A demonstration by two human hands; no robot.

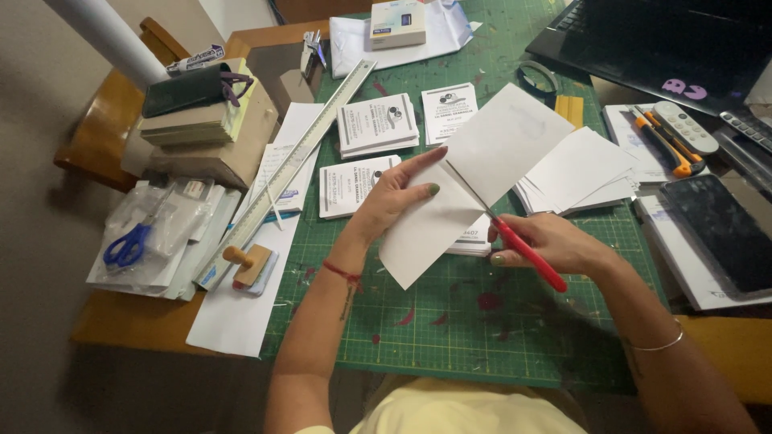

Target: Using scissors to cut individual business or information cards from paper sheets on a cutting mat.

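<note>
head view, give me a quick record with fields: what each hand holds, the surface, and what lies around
left hand: holds a white paper sheet up off the mat
right hand: grips red-handled scissors, blades in the sheet
surface: green cutting mat on a wooden table
behind the sheet: stacks of printed cards, pile of blank white cards
left side: metal ruler, wooden stamp, blue scissors in a clear bag
right side: orange utility knife, white remote, laptop

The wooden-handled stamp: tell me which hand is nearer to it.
Left. The left hand holds the white sheet just right of the wooden-handled stamp; the right hand, gripping the red scissors, is farther right.
</note>
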